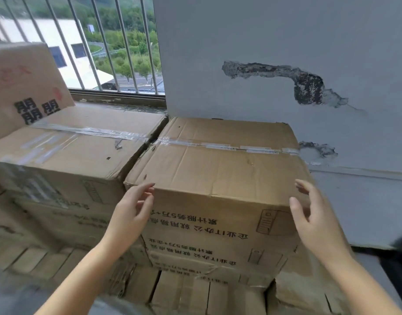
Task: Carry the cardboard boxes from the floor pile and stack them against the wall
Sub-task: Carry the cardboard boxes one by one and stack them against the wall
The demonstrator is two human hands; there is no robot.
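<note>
A taped cardboard box (220,169) with upside-down black print sits on top of a stack, its back edge against the grey wall (275,42). My left hand (131,210) hovers at the box's front left corner, fingers straight, fingertips close to the edge. My right hand (313,214) is spread beside the front right corner, fingers relaxed, holding nothing. To the left stands a second taped box (77,144) at about the same height, touching the first. A third box (22,78) with red and black print sits higher at the far left.
More cardboard boxes (191,289) lie stacked underneath. A barred window (104,48) opens behind the left boxes. The wall has patches of broken plaster (306,87). Grey floor (372,208) runs along the wall to the right of the stack.
</note>
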